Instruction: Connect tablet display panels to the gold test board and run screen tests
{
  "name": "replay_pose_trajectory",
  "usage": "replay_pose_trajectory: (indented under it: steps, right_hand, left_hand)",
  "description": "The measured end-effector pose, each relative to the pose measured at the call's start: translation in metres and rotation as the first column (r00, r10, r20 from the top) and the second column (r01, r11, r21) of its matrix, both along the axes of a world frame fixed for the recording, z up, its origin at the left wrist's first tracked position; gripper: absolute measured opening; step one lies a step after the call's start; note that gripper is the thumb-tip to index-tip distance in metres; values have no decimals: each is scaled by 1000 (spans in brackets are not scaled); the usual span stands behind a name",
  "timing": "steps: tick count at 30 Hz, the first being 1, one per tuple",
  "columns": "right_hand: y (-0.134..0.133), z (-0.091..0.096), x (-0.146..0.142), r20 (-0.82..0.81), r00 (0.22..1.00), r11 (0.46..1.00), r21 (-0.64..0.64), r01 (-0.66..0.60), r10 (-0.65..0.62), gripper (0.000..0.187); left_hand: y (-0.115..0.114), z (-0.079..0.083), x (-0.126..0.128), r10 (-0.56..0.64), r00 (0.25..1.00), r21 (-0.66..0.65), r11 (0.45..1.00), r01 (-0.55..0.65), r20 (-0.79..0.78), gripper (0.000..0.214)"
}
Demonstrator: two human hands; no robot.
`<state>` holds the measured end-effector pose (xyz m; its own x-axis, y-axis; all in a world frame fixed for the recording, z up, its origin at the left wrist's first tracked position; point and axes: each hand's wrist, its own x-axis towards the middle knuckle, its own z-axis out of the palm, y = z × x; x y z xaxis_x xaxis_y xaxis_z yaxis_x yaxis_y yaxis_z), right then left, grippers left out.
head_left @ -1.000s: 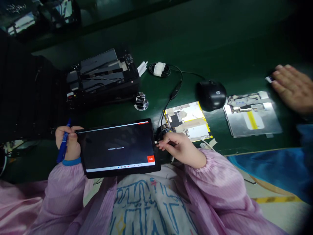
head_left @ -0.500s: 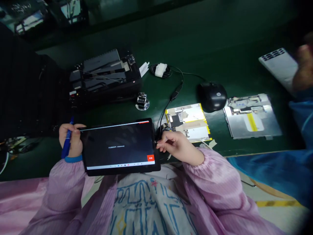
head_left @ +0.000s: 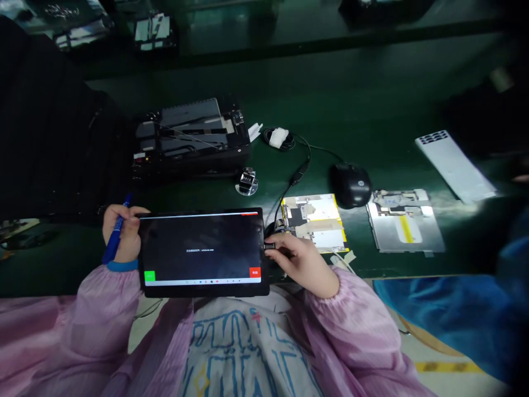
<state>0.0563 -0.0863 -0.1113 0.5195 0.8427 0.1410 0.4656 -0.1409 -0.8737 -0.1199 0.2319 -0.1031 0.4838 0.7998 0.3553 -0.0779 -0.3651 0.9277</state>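
A: Where is the tablet resting?
B: It is facing up at the near edge of the desk. The left hand is gripping its left side while also clasping a blue pen. The right hand is pinching a plug at the right side; whether it is fully seated, I can't tell.
A: What could be going wrong?
B: Crooked pressure could be straining the port, and the pen could be weakening the left grip, letting the tablet slip.
A: And farther off?
B: An exposed board is lying near the right hand, so a straying wrist could be scuffing it. Beyond, a black cable is trailing between the metal counter and the mouse; a snag could be dragging things.
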Motion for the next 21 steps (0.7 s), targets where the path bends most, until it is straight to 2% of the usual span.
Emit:
replay_pose_trajectory:
  steps: [3,7,15,21]
  right_hand:
    - [-2,3,-3,326,945,1000,23,6,-13,13]
    - [-4,5,-5,535,844,1000,10,-29,19,15]
    - [-1,14,-2,641,753,989,-69,-134,147,11]
    - [3,17,-5,722,670,985,-145,-95,171,12]
  left_hand:
    - [-4,0,-1,-8,1000,-2,1000,8,11,51]
    - [-8,-3,-6,-54,998,-89,995,52,-16,47]
    - [-7,-6,-12,-153,988,-136,980,148,-24,43]
    - [-7,-5,-11,-184,981,-159,972,173,-57,45]
